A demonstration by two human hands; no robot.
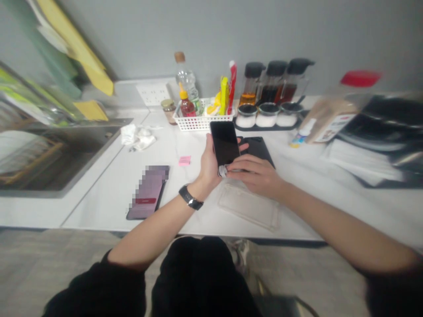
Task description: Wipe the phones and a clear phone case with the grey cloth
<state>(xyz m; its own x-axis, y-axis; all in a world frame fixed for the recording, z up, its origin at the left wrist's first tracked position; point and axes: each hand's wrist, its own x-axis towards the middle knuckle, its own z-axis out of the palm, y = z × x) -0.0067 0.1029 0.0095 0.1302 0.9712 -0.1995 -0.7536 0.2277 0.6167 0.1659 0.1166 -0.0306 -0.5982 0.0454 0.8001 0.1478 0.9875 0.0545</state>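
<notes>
A black smartphone [225,143], its screen dark, lies in my left hand [209,163], which grips it along the sides. My right hand [256,174] pinches a small crumpled whitish wipe [222,171] against the phone's lower end. Below my right hand a clear phone case [249,207] rests on the white counter. Behind both hands lies a flat black object [259,149], partly covered by the fingers. To the left of my wristwatch, a second phone [148,191] with a lit, partly blurred-out screen lies on the counter.
A pink sticky note [184,160] and crumpled tissues [139,136] lie on the counter [99,193]. At the back stand a white basket [203,123] with bottles and a rack of seasoning jars [267,116]. The sink [89,163] is at left, a red-lidded container [340,114] at right.
</notes>
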